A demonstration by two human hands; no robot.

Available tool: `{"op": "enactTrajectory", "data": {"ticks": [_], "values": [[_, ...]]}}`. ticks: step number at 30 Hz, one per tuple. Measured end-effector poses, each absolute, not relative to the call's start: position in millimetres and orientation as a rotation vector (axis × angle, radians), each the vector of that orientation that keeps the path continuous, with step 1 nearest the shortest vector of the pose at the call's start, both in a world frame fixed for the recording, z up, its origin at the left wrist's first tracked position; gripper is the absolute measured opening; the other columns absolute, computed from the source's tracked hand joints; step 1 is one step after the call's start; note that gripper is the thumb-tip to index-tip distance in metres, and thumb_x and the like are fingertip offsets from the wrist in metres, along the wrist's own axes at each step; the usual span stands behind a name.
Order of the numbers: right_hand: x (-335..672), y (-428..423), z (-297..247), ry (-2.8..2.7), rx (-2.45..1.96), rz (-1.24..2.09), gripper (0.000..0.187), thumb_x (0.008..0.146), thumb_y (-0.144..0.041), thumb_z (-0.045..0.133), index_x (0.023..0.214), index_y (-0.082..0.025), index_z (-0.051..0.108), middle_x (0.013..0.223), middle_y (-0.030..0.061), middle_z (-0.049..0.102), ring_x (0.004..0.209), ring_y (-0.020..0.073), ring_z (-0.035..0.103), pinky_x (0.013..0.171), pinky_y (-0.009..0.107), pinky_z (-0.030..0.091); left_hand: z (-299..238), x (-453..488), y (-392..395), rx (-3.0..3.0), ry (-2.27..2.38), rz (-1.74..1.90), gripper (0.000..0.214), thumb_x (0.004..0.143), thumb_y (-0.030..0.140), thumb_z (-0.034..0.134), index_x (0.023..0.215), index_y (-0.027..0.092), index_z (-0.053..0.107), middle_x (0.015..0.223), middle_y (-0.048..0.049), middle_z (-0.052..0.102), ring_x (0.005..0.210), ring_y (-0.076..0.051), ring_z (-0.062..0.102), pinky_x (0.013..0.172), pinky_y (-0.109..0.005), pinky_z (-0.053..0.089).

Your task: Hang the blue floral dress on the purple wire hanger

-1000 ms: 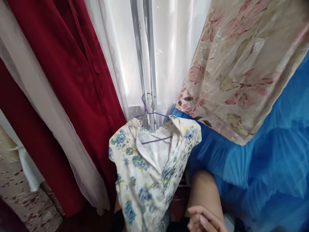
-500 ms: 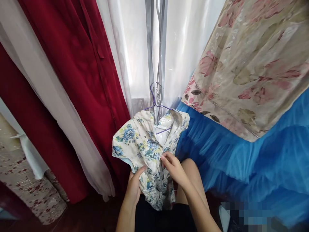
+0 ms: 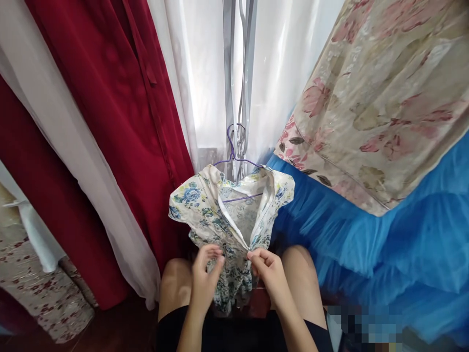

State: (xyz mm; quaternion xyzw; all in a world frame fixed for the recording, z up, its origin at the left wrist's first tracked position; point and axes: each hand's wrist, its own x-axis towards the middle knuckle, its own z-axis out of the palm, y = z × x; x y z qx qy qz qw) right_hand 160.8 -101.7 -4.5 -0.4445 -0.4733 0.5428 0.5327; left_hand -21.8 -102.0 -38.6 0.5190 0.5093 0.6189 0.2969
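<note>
A small white blouse with blue flowers (image 3: 205,210) hangs on a purple wire hanger (image 3: 234,155) hooked to a grey metal pole (image 3: 230,88). Its front opening gapes in a V down to my hands. My left hand (image 3: 205,275) has its fingers curled on the left edge of the opening. My right hand (image 3: 264,268) pinches the right edge where the two sides meet. Both hands sit just above my bare knees.
A dark red garment (image 3: 110,122) and white sheer fabric (image 3: 66,161) hang at the left. White curtains (image 3: 286,68) back the pole. A beige floral cloth (image 3: 384,98) and blue tulle (image 3: 384,244) fill the right. Dark wooden floor (image 3: 120,327) lies below.
A second ago only one hand showed at the bottom edge. Both hands rose to the blouse, gathered its front, and now hold the two edges of the opening lower down.
</note>
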Motion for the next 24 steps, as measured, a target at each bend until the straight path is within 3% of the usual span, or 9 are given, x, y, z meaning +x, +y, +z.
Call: {"op": "enactTrajectory", "data": {"ticks": [3, 6, 9, 11, 15, 19, 24], "values": [[154, -102, -2, -1.202, -1.020, 1.341, 0.037, 0.082, -0.048, 0.072, 0.065, -0.017, 0.059, 0.048, -0.0034, 0.048, 0.046, 0.0100, 0.037, 0.050, 0.025, 0.025, -27, 12, -105, 1.628, 1.274, 1.385, 0.026, 0.088, 0.024, 0.066, 0.113, 0.023, 0.064, 0.111, -0.0068, 0.070, 0.106, -0.023, 0.066, 0.094, -0.034, 0.051], [151, -96, 6, -1.234, -1.008, 1.371, 0.039, 0.083, -0.050, 0.070, 0.065, -0.017, 0.060, 0.044, -0.0031, 0.050, 0.041, 0.0086, 0.036, 0.047, 0.024, 0.024, -22, 24, -103, 1.717, 1.336, 1.375, 0.007, 0.094, 0.023, 0.056, 0.094, 0.021, 0.063, 0.093, -0.0043, 0.070, 0.090, -0.021, 0.067, 0.083, -0.031, 0.051], [147, -85, 26, -1.234, -0.978, 1.392, 0.037, 0.081, -0.047, 0.071, 0.063, -0.017, 0.060, 0.041, -0.0041, 0.049, 0.038, 0.0068, 0.032, 0.044, 0.023, 0.022, -22, 20, -98, 1.768, 1.358, 1.347, 0.013, 0.094, 0.023, 0.056, 0.082, 0.020, 0.060, 0.078, -0.0021, 0.067, 0.076, -0.019, 0.065, 0.074, -0.029, 0.050], [144, -78, 42, -1.253, -0.945, 1.409, 0.034, 0.079, -0.045, 0.073, 0.063, -0.017, 0.061, 0.041, -0.0043, 0.050, 0.038, 0.0068, 0.034, 0.044, 0.022, 0.024, -23, 16, -94, 1.741, 1.342, 1.415, 0.005, 0.092, 0.024, 0.059, 0.090, 0.021, 0.062, 0.084, -0.0036, 0.070, 0.082, -0.021, 0.068, 0.077, -0.030, 0.052], [136, -76, 55, -1.297, -0.938, 1.446, 0.029, 0.075, -0.042, 0.074, 0.064, -0.017, 0.063, 0.040, -0.0038, 0.053, 0.037, 0.0080, 0.038, 0.044, 0.023, 0.028, -24, 17, -87, 1.567, 1.296, 1.675, 0.026, 0.090, 0.029, 0.065, 0.114, 0.021, 0.060, 0.106, -0.0087, 0.071, 0.099, -0.024, 0.070, 0.087, -0.033, 0.055], [138, -88, 41, -1.258, -0.965, 1.426, 0.030, 0.077, -0.038, 0.070, 0.058, -0.017, 0.060, 0.040, -0.0033, 0.051, 0.039, 0.0078, 0.037, 0.045, 0.023, 0.027, -24, 24, -89, 1.569, 1.369, 1.683, 0.010, 0.092, 0.031, 0.061, 0.094, 0.021, 0.063, 0.086, -0.0049, 0.071, 0.082, -0.021, 0.070, 0.076, -0.029, 0.054], [146, -78, 48, -1.152, -0.926, 1.332, 0.028, 0.080, -0.035, 0.070, 0.061, -0.016, 0.063, 0.041, -0.0050, 0.046, 0.040, 0.0070, 0.031, 0.045, 0.024, 0.022, -23, 26, -98, 1.766, 1.371, 1.580, 0.017, 0.092, 0.026, 0.059, 0.076, 0.021, 0.059, 0.073, -0.0020, 0.066, 0.072, -0.018, 0.065, 0.071, -0.027, 0.050]]}}
